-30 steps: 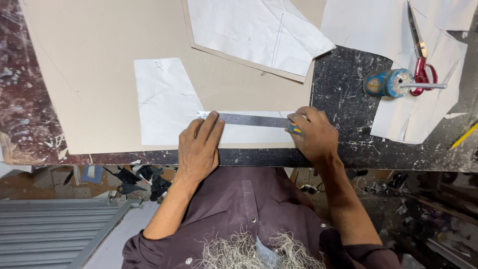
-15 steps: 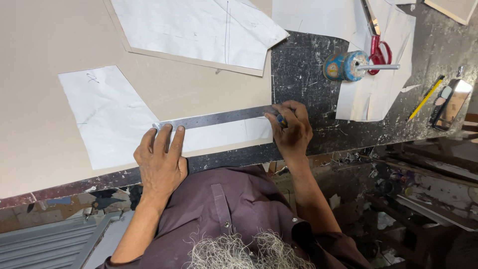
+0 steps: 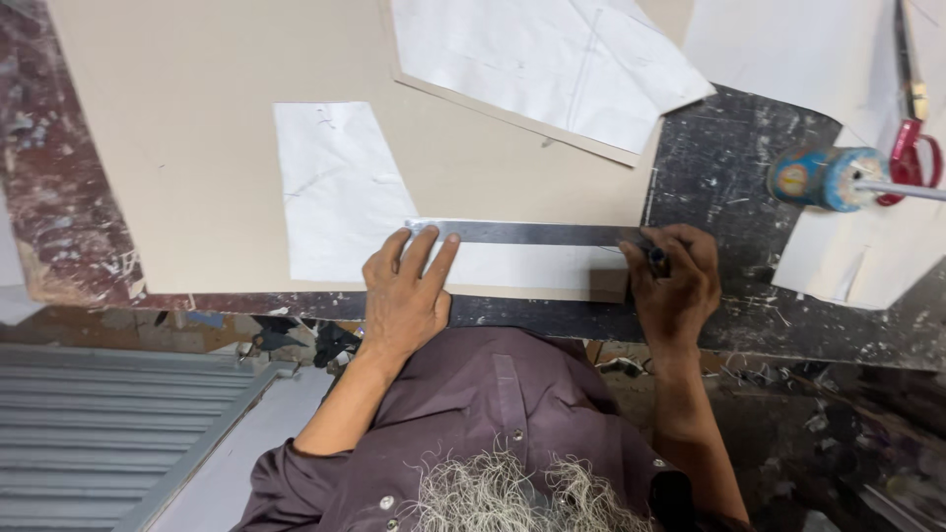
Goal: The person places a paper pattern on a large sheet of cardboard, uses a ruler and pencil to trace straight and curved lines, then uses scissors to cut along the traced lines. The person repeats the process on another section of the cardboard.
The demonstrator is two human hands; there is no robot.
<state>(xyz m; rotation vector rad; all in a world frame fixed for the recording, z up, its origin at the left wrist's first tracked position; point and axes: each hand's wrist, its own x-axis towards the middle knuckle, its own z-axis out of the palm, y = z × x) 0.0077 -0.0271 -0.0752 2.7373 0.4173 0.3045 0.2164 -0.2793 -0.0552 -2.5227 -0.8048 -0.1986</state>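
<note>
Two hands work one steel ruler [image 3: 532, 233], lying lengthwise along the table edge: left hand [image 3: 406, 296] spread flat, pinning its left end, right hand [image 3: 675, 286] pinching a pen [image 3: 655, 258] at its right end.

Light: even, soft overhead | shadows: faint | focus: sharp | edges: slight wide-angle bend

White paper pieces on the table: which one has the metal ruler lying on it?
The narrow white strip at the near edge of the tan board, under the steel ruler. The left hand presses that ruler; the other sheets carry no ruler.
</note>
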